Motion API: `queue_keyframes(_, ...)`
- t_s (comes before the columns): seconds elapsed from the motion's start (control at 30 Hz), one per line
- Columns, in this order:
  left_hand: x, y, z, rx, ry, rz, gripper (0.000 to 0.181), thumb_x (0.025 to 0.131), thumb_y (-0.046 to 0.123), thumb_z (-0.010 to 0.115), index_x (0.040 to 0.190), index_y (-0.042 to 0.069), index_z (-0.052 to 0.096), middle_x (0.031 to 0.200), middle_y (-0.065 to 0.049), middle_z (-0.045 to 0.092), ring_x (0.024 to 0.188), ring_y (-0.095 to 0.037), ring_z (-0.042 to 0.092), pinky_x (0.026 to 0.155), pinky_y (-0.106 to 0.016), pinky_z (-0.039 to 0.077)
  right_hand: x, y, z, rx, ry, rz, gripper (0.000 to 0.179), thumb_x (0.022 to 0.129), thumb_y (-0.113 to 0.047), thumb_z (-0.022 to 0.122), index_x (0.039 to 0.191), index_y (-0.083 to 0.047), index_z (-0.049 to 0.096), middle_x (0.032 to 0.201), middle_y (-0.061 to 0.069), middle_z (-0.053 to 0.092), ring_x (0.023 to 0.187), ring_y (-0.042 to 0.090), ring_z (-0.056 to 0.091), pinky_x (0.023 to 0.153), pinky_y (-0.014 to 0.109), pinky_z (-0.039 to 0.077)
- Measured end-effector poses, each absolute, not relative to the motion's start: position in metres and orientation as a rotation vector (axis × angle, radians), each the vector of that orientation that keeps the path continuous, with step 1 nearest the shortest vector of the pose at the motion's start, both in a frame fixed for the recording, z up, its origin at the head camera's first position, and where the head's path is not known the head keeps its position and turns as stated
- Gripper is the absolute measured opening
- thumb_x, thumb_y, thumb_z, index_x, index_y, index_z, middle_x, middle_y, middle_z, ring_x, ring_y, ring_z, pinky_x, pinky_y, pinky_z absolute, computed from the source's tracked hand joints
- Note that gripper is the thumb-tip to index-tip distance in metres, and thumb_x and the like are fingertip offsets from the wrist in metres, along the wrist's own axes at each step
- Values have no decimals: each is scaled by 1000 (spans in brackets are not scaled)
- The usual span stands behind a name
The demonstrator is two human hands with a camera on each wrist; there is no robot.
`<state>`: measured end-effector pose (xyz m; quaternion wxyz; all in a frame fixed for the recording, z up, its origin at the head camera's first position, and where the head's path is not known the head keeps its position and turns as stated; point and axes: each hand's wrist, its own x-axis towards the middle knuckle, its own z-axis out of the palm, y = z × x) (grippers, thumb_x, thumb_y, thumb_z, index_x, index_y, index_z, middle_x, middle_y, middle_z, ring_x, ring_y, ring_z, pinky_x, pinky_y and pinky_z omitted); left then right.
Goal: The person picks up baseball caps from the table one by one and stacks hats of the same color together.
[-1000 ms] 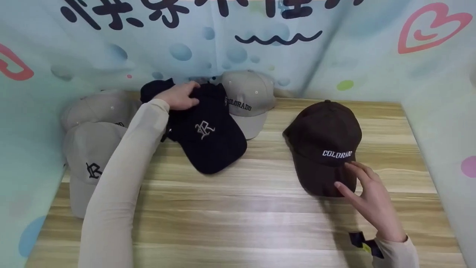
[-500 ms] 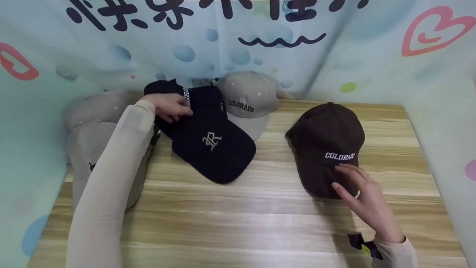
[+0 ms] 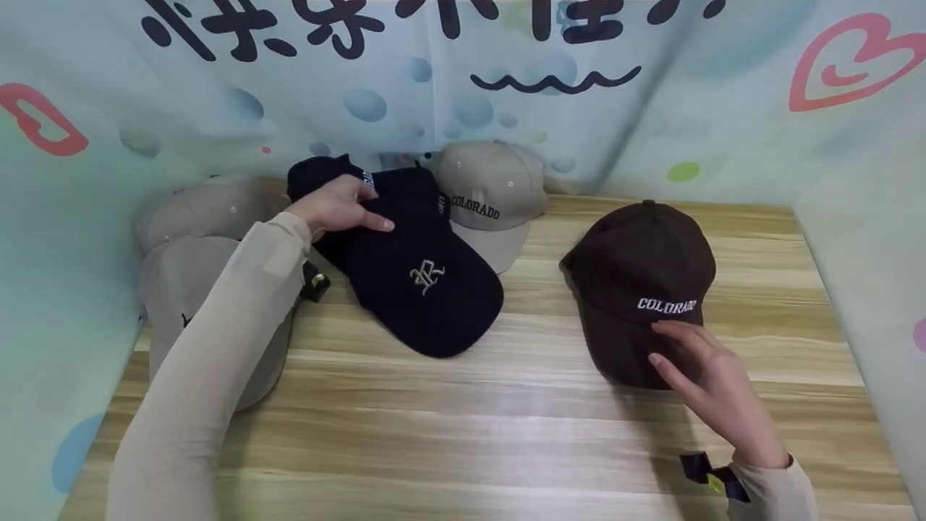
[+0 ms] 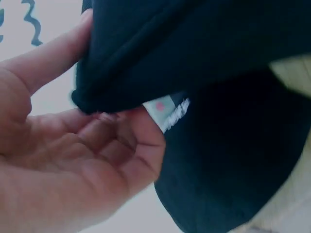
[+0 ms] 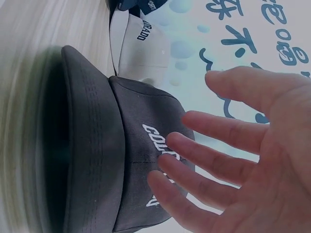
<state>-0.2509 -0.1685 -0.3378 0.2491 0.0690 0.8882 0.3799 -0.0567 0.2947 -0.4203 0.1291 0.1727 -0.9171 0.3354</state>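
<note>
In the head view, my left hand (image 3: 336,204) grips the back edge of a navy cap (image 3: 448,311) with a pale "R" on its front. The left wrist view shows the thumb on one side of that dark cloth edge and curled fingers on the other. Behind and under it lies another navy cap (image 3: 318,171) with white lettering, partly hidden. On the right, my right hand (image 3: 723,387) hovers with spread fingers before a dark brown cap (image 3: 636,253) lettered "COLORADO". Its palm and straight fingers (image 5: 214,165) hold nothing in the right wrist view.
A beige "COLORADO" cap (image 3: 488,177) stands against the back cloth (image 3: 362,65). Two more beige caps, one behind (image 3: 202,210) and one in front (image 3: 195,271), sit at the left, partly covered by my left sleeve. All rest on a wood-grain table (image 3: 448,434).
The navy "R" cap has shifted a little to the right and nearer to me. My left hand drew back left, then took a fresh grip on its edge. The right hand stays nearly still.
</note>
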Motion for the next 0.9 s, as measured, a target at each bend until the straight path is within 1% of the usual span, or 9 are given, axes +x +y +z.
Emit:
queue_keyframes(0.03,-250,-166,-337,227,2418,1077,46,90,11,69,127,-9,53,120,-19,52,103,-26,46,92,-34,36,-57,294,-420,500,-2668,975,34,81,2,73,114,1,65,115,6,63,102,16,57,87,10,36)
queue_keyframes(0.07,-249,-164,-336,265,2418,1123,40,89,9,69,123,-8,55,114,-16,54,100,-25,46,90,-33,36,-57,294,-421,498,-2669,978,34,81,2,73,114,1,65,115,6,63,100,17,58,86,10,36)
queue_keyframes(0.1,-248,-162,-335,297,2409,1170,37,90,8,68,121,-7,55,113,-14,54,101,-24,47,91,-32,36,-58,294,-421,496,-2670,980,34,81,2,73,114,1,66,114,6,64,99,18,58,86,10,36)
queue_keyframes(0.17,-246,-158,-333,348,2374,1274,30,90,5,67,115,-5,54,106,-10,55,97,-22,49,88,-30,37,-58,293,-421,493,-2672,981,34,81,2,73,114,0,66,113,5,64,96,20,59,85,10,37)
queue_keyframes(0.33,-241,-151,-323,480,2245,1487,31,88,-4,65,116,-1,52,104,-4,56,96,-16,51,86,-25,39,-59,292,-422,498,-2679,971,32,82,2,73,113,0,66,112,5,64,93,21,60,83,10,37)
queue_keyframes(0.4,-238,-149,-317,543,2197,1529,31,86,-6,66,114,1,54,99,-2,56,93,-15,51,84,-24,39,-59,292,-422,499,-2684,966,32,82,1,72,113,0,66,111,5,64,91,22,60,82,10,38)
queue_keyframes(0.6,-228,-133,-305,706,2069,1498,20,83,-5,70,98,3,60,83,-2,61,80,-13,57,75,-24,44,-60,288,-422,501,-2694,980,32,83,0,73,114,-1,66,111,4,65,91,22,61,82,10,38)
queue_keyframes(0.77,-220,-106,-305,851,1989,1436,16,85,-5,69,96,1,58,85,-3,61,80,-14,59,76,-26,46,-60,283,-423,522,-2684,999,32,82,0,73,113,-1,67,110,4,66,92,20,61,83,11,38)
queue_keyframes(0.9,-214,-83,-312,880,1928,1410,17,87,-4,67,98,0,55,88,-5,61,82,-17,61,75,-28,49,-60,277,-423,562,-2672,1025,31,82,1,73,113,1,67,110,5,67,95,19,61,85,12,39)
